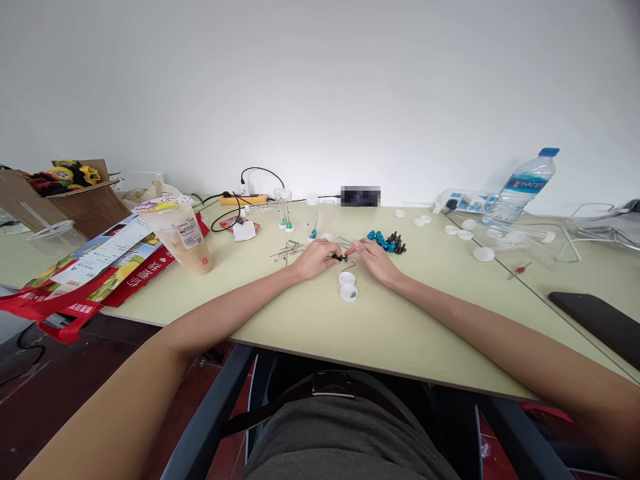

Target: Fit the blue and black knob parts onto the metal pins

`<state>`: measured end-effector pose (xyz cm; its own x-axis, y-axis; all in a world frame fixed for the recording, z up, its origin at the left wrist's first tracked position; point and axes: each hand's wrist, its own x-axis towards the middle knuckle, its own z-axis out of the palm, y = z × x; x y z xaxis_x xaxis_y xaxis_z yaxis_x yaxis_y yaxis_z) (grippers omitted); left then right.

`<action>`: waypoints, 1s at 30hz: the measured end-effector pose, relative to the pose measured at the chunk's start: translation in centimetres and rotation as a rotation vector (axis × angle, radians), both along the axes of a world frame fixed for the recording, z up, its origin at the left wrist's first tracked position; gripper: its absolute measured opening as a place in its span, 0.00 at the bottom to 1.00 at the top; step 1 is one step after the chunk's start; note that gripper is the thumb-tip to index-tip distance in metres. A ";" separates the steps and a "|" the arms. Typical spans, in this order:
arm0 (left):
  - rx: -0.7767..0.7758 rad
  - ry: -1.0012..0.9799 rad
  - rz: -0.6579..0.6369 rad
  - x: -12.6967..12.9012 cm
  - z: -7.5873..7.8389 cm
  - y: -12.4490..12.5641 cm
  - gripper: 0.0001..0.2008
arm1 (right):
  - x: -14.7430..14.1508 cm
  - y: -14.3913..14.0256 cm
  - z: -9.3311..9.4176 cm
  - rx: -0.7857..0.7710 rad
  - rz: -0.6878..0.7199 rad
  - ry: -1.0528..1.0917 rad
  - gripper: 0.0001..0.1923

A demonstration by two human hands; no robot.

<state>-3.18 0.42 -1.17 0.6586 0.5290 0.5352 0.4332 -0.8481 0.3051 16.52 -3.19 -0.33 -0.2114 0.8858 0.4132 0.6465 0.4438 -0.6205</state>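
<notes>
My left hand (316,259) pinches a small black part (341,258) between thumb and fingers, low over the table. From the other side my right hand (374,260) meets the part's right end with its closed fingertips; its exact grip is too small to make out. Just below the fingers lies a thin L-shaped metal key (349,267). Closer to me are two round white caps, one (347,279) behind the other (349,293). Beyond my right hand sit a heap of small blue parts (381,239) and black parts (398,244). Thin metal pieces (290,251) are scattered left of my left hand.
Clear tubes (285,212) stand at the back. On the left are a drink cup (183,237), a red bag (143,277) and a cardboard box (85,210). A water bottle (523,187), white lids (483,254) and a phone (597,323) occupy the right.
</notes>
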 end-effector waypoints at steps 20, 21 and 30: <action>-0.035 -0.033 -0.034 -0.1 -0.1 0.0 0.05 | -0.1 0.0 0.0 0.009 0.009 -0.010 0.29; -0.034 -0.032 -0.033 -0.1 -0.1 0.0 0.05 | -0.1 0.0 0.0 0.011 0.009 -0.003 0.29; -0.036 -0.014 -0.025 -0.1 -0.1 0.0 0.05 | 0.0 0.1 -0.1 0.001 0.012 -0.001 0.31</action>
